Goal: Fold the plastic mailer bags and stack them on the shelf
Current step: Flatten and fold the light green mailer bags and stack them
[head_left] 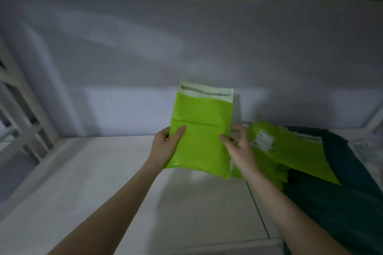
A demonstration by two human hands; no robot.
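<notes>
My left hand (165,147) is pinching the green mailer bag's (202,130) left edge, holding it upright over the white shelf (93,172) for folding. My right hand (238,149) is pinching its right edge. Unfolded mailers (290,151) are lying right.

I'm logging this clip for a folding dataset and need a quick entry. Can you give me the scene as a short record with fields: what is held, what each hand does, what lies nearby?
held item: green mailer bag, upright, unfolded, a crease across its middle
top strip: pale seal flap at the bag's upper edge
left hand: grips the bag's left edge, thumb on the front
right hand: pinches the bag's right edge
nearby: pile of green mailer bags to the right, lying on a dark green cloth
surface: white shelf below the hands
</notes>
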